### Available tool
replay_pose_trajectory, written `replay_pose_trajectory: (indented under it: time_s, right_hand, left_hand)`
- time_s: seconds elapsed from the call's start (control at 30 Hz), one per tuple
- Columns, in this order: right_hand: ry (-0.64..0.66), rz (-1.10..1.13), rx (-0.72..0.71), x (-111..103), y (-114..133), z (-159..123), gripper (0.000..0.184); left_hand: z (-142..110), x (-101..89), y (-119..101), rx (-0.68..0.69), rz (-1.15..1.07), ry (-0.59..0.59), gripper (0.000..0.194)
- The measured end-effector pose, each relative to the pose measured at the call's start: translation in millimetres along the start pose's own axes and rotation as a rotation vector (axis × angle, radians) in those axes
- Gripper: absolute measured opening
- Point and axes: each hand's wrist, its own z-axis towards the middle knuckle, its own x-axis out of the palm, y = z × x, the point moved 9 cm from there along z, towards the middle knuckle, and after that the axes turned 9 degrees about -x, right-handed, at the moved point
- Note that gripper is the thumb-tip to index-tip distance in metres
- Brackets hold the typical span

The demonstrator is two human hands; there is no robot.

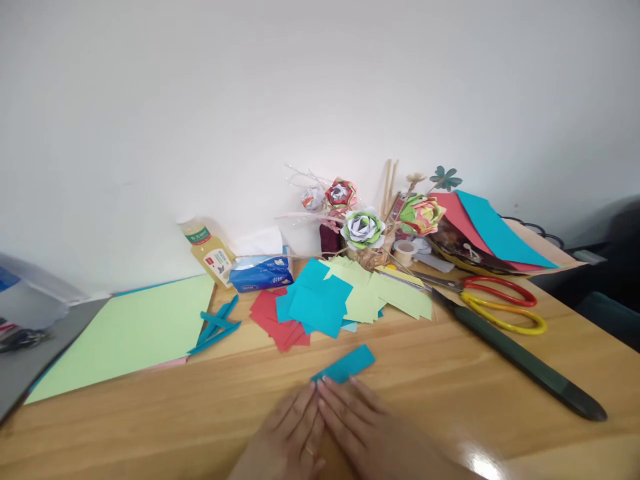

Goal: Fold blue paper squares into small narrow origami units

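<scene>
A strip of folded blue paper [349, 363] lies slantwise on the wooden table. The fingertips of my right hand [361, 417] rest along its near edge, the fingers stretched out and lying flat. Beside it, my left hand [287, 433] also lies with extended fingers, its fingertips at the strip's lower left corner. A ring shows on one of its fingers. The two hands meet in the middle, and the part of the paper beneath the fingertips is hidden. Behind the strip are loose squares of blue paper [320, 300], red paper [273, 317] and pale green paper [360, 293].
Folded blue strips [215, 325] lie beside large green sheets [135, 333]. A bottle [213, 253], a tissue pack [263, 272] and paper flowers [363, 229] stand by the wall. To the right are scissors [493, 303] and a long dark-green tool [525, 357].
</scene>
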Motion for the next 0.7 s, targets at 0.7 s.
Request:
replay_pose_trajectory:
  time_s: [0.7]
  right_hand:
    - [0.189,0.306,0.284,-11,-53,-58,0.080]
  left_hand:
    - [-3,-4.0,2,0.003,-0.007,-0.033,0.030]
